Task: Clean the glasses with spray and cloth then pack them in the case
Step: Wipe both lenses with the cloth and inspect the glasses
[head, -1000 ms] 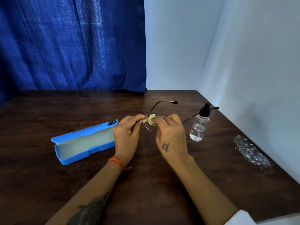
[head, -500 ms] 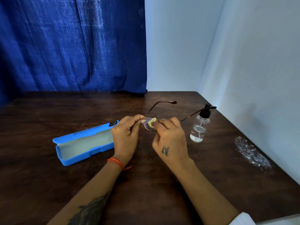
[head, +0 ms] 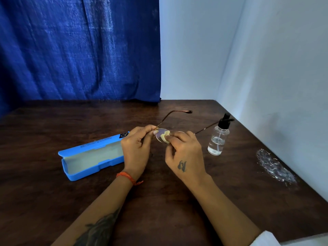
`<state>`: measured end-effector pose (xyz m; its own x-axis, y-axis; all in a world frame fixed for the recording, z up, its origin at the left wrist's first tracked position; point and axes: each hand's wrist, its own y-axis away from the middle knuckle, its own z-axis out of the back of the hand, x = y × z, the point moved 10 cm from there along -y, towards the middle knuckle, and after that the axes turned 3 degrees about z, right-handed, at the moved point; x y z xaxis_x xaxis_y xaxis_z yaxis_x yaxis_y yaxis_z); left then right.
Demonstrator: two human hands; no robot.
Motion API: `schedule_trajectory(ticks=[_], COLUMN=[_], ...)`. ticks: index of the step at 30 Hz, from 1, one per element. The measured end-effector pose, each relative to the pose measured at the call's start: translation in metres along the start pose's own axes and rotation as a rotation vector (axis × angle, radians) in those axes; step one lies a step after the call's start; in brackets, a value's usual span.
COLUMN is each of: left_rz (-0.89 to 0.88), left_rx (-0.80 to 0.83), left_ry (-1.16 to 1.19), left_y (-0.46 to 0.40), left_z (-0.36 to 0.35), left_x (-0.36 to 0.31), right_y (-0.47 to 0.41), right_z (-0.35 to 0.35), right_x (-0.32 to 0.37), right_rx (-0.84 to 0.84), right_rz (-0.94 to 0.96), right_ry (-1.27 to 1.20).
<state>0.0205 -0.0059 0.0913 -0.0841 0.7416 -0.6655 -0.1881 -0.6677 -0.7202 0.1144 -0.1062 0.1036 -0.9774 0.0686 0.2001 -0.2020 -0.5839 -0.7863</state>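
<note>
Head view: the left hand [head: 135,150] pinches the glasses [head: 162,134] at the left hinge, holding them above the counter [head: 177,201]. The right hand [head: 184,153] presses a small cloth [head: 166,135] against the left lens. Both temples are unfolded. The spray [head: 218,139] stands just right of the hands; the case [head: 92,155] lies open to the left. The frame looks thin, light and easily bent, the lenses smooth and fragile; hold at the hinge or rim, never the lens face.

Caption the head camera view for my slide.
Right hand wipes thin-framed glasses with yellow cloth; open blue case waits.
</note>
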Motion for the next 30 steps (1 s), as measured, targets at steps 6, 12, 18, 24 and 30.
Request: schedule_trajectory(ticks=[6, 12, 18, 24, 30], left_rz=[-0.01, 0.04, 0.146, 0.222, 0.587], left_rx=[0.007, -0.027, -0.076, -0.064, 0.002], left_ry=[-0.012, 0.012, 0.13, 0.174, 0.674], left_y=[0.001, -0.002, -0.008, -0.007, 0.007], left_z=[-0.001, 0.004, 0.01, 0.008, -0.018], left_x=[-0.002, 0.005, 0.017, 0.023, 0.034], right_y=[-0.002, -0.002, 0.01, 0.014, 0.018], right_z=[-0.013, 0.001, 0.048, 0.015, 0.016], right_x=[0.0, -0.009, -0.066, -0.092, -0.099], right_rx=[0.061, -0.041, -0.435, -0.29, -0.346], right_rz=[-0.016, -0.035, -0.378, -0.582, -0.643], right_ry=[0.019, -0.261, -0.263, -0.505, -0.494])
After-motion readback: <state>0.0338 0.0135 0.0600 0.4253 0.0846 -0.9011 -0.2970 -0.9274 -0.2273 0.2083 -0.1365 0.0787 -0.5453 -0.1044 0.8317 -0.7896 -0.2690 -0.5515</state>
